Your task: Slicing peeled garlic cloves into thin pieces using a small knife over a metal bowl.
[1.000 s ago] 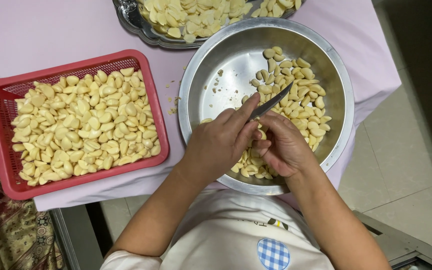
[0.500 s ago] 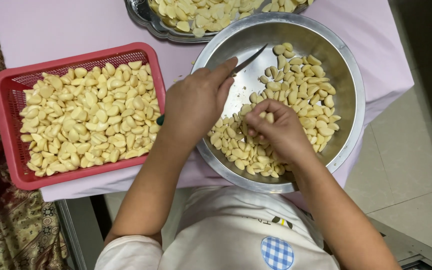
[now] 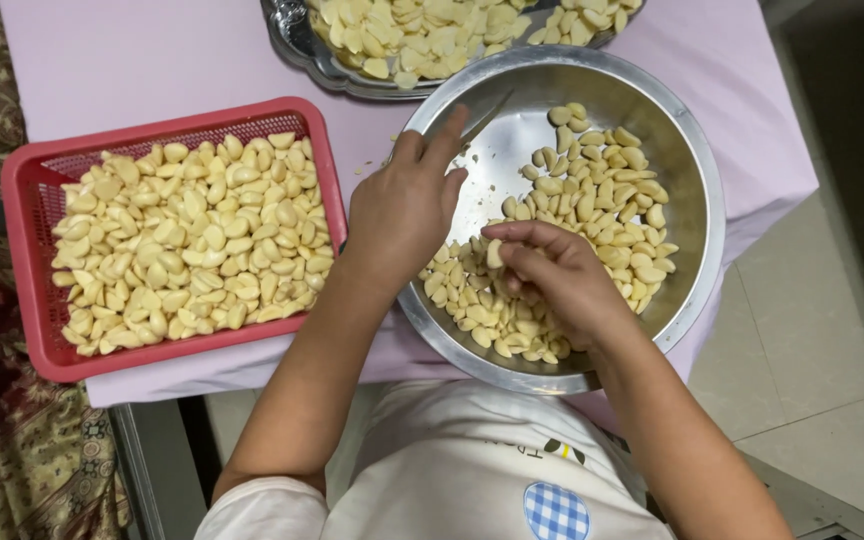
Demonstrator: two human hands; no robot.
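L hand (image 3: 407, 205) sits over the near-left rim of the big round steel bowl (image 3: 697, 180), fingers wrapped round a small knife w/ thin metal blade (image 3: 487, 117); the blade pokes out past the raised index finger, pointing up-right over bare bowl bottom. Handle hidden in the grip.

R hand (image 3: 557, 280) is inside the bowl, low centre, fingertips pinched on one pale peeled garlic clove (image 3: 495, 254), resting on top of the heap. Both hands near each other but not touching.

Loose peeled garlic cloves in the bowl (image 3: 602, 195) lie mostly along the right side & near edge; upper-left of bowl floor is bare metal.

Left of the bowl, just beside it: red rectangular plastic mesh basket (image 3: 27, 260), nearly full of peeled cloves (image 3: 192, 240), a bit tilted on the table. At the far edge, an oval scalloped metal tray (image 3: 297, 45) w/ more cloves, partly cut off by frame, touching or almost touching the bowl rim, can't tell which.

All on a table w/ pale pink-lilac cloth (image 3: 132, 60). Bowl overhangs the near table edge slightly. Person's white shirt (image 3: 452, 470) w/ blue checked patch below.
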